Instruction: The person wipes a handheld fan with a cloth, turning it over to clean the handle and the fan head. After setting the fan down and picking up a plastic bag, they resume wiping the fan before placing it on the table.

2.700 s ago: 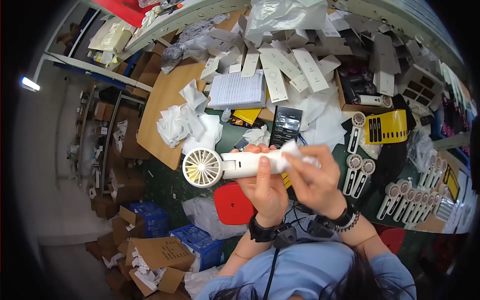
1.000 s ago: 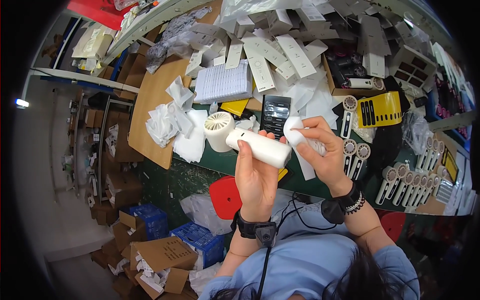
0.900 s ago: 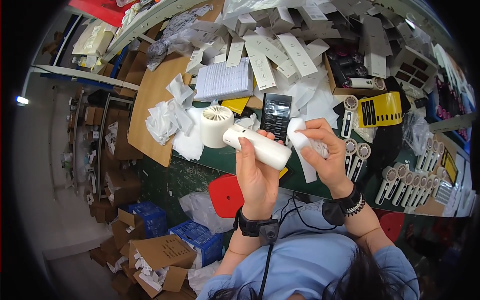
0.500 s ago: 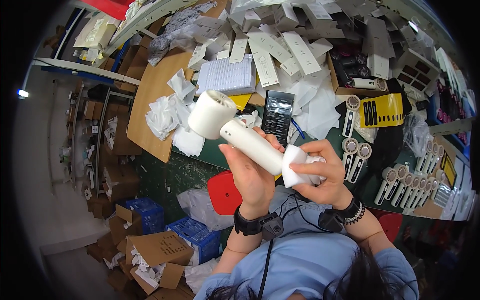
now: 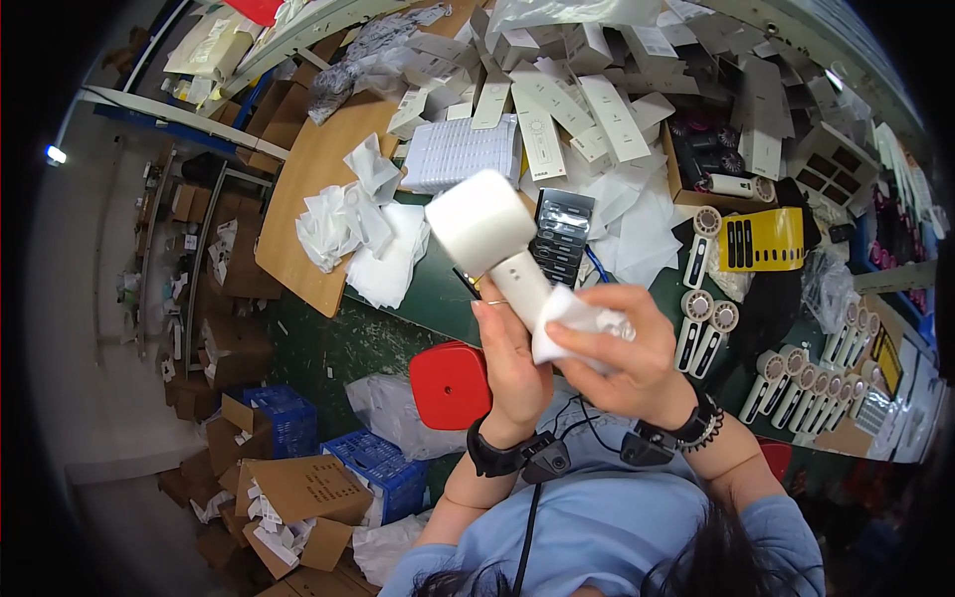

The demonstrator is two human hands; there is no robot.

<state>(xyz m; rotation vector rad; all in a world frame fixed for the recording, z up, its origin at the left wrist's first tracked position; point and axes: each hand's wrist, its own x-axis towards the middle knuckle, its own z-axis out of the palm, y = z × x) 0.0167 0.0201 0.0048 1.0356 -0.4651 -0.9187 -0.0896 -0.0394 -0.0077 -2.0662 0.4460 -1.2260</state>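
Note:
A white handheld fan with a drum-shaped head and a straight handle is held up before me, its head pointing to the upper left. My left hand is closed round the handle from below, with some fingers hidden behind it. Between the fingers of my right hand is a crumpled white cloth or wipe, pressed against the lower part of the handle. The cloth covers the handle's end.
A row of similar fans stands at the right. Several white boxes pile up at the back. Crumpled white sheets lie on the wooden board. A red stool and blue crates are below left.
The fan has turned, so the vented side of its head no longer shows, and its head has shifted right. The cloth has moved left and up along the handle.

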